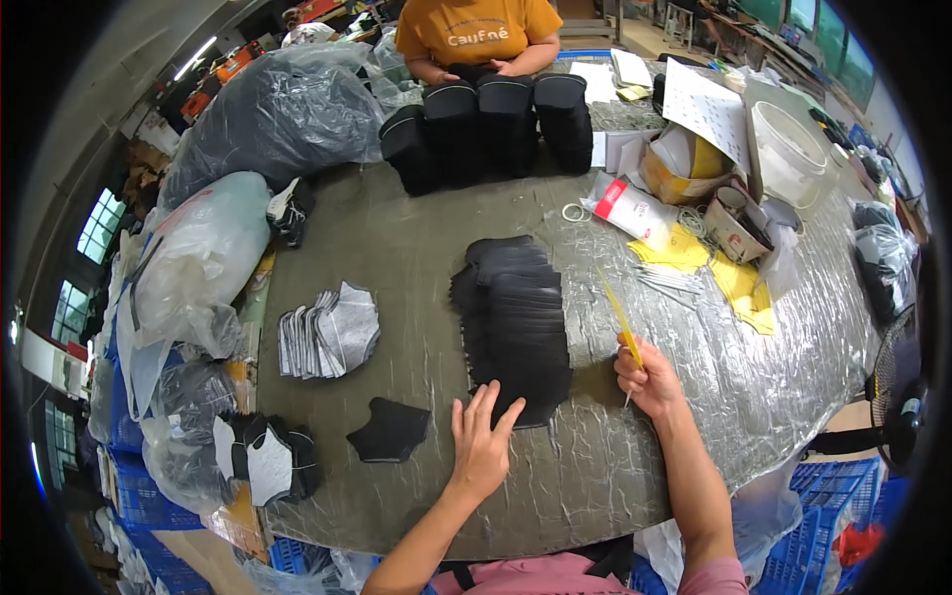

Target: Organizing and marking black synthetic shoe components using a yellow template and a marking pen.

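A fanned stack of black cut pieces [516,327] lies on the table in front of me, its layers overlapping from far to near. My left hand [483,441] is open, with spread fingertips touching the near left end of that stack. To the right of the stack, my right hand [650,377] is raised and closed around a thin yellow pen-like stick [623,322]. Its long end points up and away, and a pale tip shows below the fingers. One black notched piece [389,430] lies flat left of my left hand. Beyond it sits a fanned row of grey-white pieces [332,332].
Across the table [397,228], a person [481,35] has both hands behind tall black stacks [451,129]. Plastic bags [213,248] and a bundle of black and white pieces [268,461] line the left edge. At right are yellow cloths [739,288], white sticks [669,281], boxes and a clear bucket [788,149].
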Demonstrator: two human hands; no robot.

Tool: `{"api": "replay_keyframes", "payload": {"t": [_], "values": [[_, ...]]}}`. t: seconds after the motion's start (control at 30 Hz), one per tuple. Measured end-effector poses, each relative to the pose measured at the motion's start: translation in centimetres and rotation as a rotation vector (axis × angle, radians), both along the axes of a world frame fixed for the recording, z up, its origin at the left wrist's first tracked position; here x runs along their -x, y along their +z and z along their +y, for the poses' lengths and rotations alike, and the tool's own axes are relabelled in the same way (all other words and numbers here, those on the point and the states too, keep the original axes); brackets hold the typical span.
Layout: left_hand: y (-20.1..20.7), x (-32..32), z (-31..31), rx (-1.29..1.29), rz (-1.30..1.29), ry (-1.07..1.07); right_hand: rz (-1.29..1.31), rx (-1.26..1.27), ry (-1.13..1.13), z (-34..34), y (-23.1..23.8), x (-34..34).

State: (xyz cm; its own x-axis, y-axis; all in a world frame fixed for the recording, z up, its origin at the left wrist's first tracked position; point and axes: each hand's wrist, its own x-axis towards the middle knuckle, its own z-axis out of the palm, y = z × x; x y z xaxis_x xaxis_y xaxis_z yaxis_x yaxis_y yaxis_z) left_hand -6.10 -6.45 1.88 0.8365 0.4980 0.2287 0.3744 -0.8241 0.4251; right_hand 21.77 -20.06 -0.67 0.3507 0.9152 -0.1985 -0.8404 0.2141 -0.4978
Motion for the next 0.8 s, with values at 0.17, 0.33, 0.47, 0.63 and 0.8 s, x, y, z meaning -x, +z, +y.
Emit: {"api": "replay_keyframes", "payload": {"t": [0.17,0.33,0.47,0.63,0.8], "values": [[-0.1,-1.6,0.0,-0.011,-0.035,-0.027,0.003,-0.017,-0.026,-0.8,0.5,-1.0],[0.9,-1.1,0.1,-0.136,-0.023,-0.008,-0.125,0.066,-0.334,-0.5,2.7,-2.0],[1.1,0.8,-0.1,-0.059,0.088,0.106,-0.738,0.387,-1.179,-3.8,13.0,-17.7],[0.0,-1.5,-2.4,0.034,-0.078,-0.085,-1.099,1.801,-1.595,-25.5,30.4,-35.3],[0.6,-0.4,-0.7,-0.013,-0.024,0.008,-1.235,0.749,-0.812,-12.4,18.9,-28.4]]}}
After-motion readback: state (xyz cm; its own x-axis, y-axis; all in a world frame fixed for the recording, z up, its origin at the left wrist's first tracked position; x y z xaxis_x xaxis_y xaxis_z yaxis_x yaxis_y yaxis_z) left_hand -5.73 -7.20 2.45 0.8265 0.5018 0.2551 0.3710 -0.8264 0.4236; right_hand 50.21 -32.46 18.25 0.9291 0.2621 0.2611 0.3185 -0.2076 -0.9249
